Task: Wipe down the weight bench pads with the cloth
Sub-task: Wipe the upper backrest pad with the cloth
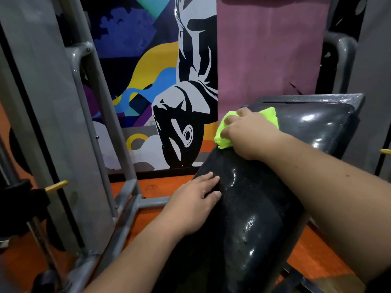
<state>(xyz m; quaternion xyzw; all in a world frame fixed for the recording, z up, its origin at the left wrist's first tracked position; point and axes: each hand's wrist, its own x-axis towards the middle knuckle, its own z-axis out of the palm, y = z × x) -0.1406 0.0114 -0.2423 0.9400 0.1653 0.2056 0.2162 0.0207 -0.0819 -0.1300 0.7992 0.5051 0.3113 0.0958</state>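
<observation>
On two black pads — right hand fingers gripping one green cloth, left hand flat.

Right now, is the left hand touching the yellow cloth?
Apart. The head view shows the left hand resting flat on the lower black pad, with bare pad between it and the cloth under the right hand.

Colourful mural on wall, orange floor, grey machine frame
</observation>
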